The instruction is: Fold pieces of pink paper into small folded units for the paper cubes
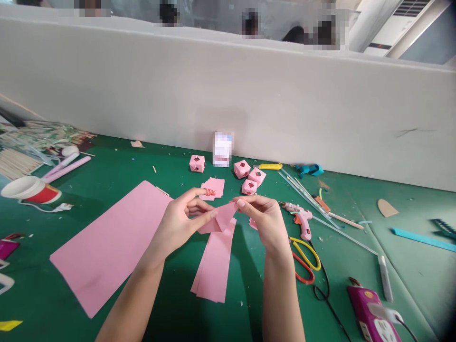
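Both hands hold one small folded piece of pink paper (225, 216) above the table. My left hand (181, 216) pinches its left side between thumb and fingers; a red and gold band circles one finger. At the upper right corner, my right hand (261, 213) grips the paper between thumb and fingertips. Below it lie overlapping pink paper strips (215, 270). Small pink paper squares (216, 186) rest just beyond my left fingers. Several folded pink paper boxes with dark diamond openings stand farther back, including one box (197, 163) on the left and another (242, 168) on the right.
A large pink sheet (107, 247) lies left. Scissors (306, 259), a pink glue gun (301, 221) with its cord, and a purple power strip (372, 311) sit right. A yellow cutter (270, 166) lies behind. A paper cup (32, 190) is far left. A white partition (228, 90) bounds the table.
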`<state>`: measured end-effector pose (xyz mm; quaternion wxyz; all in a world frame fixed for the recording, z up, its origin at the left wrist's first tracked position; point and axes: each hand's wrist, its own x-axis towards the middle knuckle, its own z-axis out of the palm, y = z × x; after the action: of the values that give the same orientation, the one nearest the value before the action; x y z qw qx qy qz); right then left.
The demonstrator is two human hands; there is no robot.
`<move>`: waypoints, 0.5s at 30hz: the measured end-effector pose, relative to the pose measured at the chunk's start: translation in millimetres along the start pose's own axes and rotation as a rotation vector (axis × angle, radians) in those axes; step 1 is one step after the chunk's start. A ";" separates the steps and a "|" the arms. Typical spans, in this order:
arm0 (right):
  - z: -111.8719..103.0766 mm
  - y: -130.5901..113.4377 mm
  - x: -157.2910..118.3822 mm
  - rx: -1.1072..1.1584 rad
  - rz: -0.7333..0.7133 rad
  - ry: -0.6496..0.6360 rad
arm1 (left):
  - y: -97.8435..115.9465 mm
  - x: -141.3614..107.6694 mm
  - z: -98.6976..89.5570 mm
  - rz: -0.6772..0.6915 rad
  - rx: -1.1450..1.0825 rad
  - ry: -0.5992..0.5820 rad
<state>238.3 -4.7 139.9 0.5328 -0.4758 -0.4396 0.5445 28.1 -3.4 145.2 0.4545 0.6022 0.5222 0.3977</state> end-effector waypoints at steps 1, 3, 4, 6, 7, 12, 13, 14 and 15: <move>0.3 -0.1 -0.1 0.004 0.001 0.002 | 0.1 -0.3 0.0 0.001 0.001 -0.001; 0.8 -0.2 -0.5 0.011 0.005 0.005 | 0.0 -0.8 0.1 0.001 -0.002 -0.003; 1.0 -0.1 -0.6 0.014 0.009 0.006 | -0.1 -0.9 0.1 -0.001 -0.005 -0.005; 1.3 0.5 -0.8 0.022 0.012 0.010 | -0.2 -1.1 0.2 -0.007 -0.011 -0.010; 1.3 1.0 -0.8 0.025 0.010 0.013 | -0.1 -1.2 0.2 -0.008 -0.013 -0.011; 0.6 1.4 -1.9 0.026 -0.004 0.015 | 1.5 -2.4 -0.7 -0.011 -0.012 -0.006; 0.6 0.8 -2.5 0.020 -0.007 0.004 | 1.8 -2.7 -1.0 -0.010 -0.012 -0.003; 0.6 0.0 -3.1 0.012 -0.011 -0.008 | 2.1 -2.9 -1.3 -0.009 -0.011 0.000; 0.6 -0.9 -3.8 0.005 -0.016 -0.022 | 2.3 -3.1 -1.5 -0.007 -0.011 0.002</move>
<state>237.7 -8.5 141.1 0.5337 -0.4648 -0.4478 0.5464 26.8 -6.4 147.8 0.4584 0.5975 0.5226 0.3997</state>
